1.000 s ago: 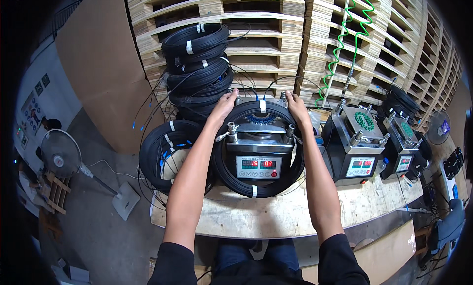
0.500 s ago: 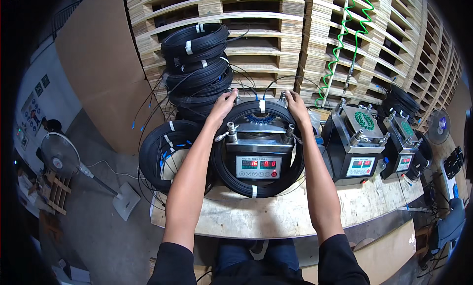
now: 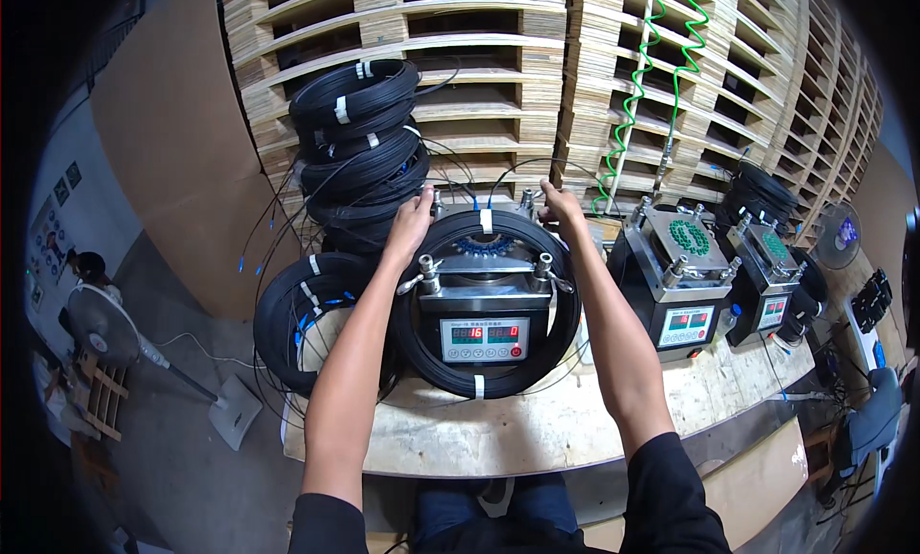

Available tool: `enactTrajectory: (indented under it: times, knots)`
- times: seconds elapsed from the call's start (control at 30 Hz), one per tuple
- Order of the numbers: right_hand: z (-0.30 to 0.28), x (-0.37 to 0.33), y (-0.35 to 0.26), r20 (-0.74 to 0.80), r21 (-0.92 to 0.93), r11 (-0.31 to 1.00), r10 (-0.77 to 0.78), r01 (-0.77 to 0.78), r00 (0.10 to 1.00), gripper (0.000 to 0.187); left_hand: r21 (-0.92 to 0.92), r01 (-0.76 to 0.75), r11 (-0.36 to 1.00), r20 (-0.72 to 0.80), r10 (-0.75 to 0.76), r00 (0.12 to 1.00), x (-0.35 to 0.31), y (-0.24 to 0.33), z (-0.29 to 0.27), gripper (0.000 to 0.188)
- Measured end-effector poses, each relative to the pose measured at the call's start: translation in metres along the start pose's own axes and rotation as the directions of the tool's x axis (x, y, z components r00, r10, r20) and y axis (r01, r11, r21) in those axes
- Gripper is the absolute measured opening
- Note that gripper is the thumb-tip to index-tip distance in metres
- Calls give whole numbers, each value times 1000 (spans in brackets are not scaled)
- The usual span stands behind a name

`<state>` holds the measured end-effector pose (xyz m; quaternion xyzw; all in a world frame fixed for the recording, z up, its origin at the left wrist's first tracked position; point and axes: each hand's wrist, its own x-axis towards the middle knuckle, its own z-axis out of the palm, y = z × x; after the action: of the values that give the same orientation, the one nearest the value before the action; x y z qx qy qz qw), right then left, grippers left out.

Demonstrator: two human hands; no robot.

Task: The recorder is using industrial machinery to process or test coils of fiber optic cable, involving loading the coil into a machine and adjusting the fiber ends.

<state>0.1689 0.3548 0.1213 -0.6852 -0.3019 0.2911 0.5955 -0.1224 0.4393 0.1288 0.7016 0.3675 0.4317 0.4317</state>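
A black polishing machine (image 3: 485, 300) with a metal top, corner posts and a lit red display stands before me. A large black cable coil (image 3: 404, 329) with white ties hangs around its front. Blue connectors (image 3: 482, 246) sit in a ring on its top plate. My left hand (image 3: 410, 228) is closed at the far left post (image 3: 438, 203), thumb raised, other fingers mostly hidden. At the far right post (image 3: 527, 201), my right hand (image 3: 561, 209) is curled with its thumb up. What either hand grips is hidden. Front clamp levers (image 3: 410, 284) stick out untouched.
Coiled black cables (image 3: 355, 103) are stacked at the back left, with another coil (image 3: 278, 314) below. Two similar machines (image 3: 676, 286) with green-ringed tops stand right. Wooden pallets (image 3: 470, 75) rise behind the bench (image 3: 460, 439). A fan (image 3: 101, 329) stands left; green spiral hoses (image 3: 628, 113) hang.
The view has shifted, so the bench sits slightly lower and further left. My right hand has moved outward a little and its thumb has lifted. My left hand remains at the far left post.
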Motion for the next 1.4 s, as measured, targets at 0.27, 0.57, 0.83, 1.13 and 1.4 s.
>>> enactTrajectory:
  times: [0.27,0.57,0.83,1.13,1.4]
  knots:
    - [1,41,11,66,139,979,139,-147,988,32,35,24,999,6,-24,1000,-2,5,3,66]
    - [-4,39,27,414,574,712,174,-405,894,28,27,13,1000,-15,-13,1000,-2,2,-4,64]
    - [-7,42,28,204,581,793,73,-181,976,23,20,31,999,15,-31,999,1,2,2,65]
    - [40,20,-8,33,-621,744,-289,246,957,63,32,162,986,-71,-159,985,-8,7,-10,89]
    - [30,70,12,346,-272,918,-186,288,920,64,-23,219,975,-20,-220,975,7,-4,-4,94]
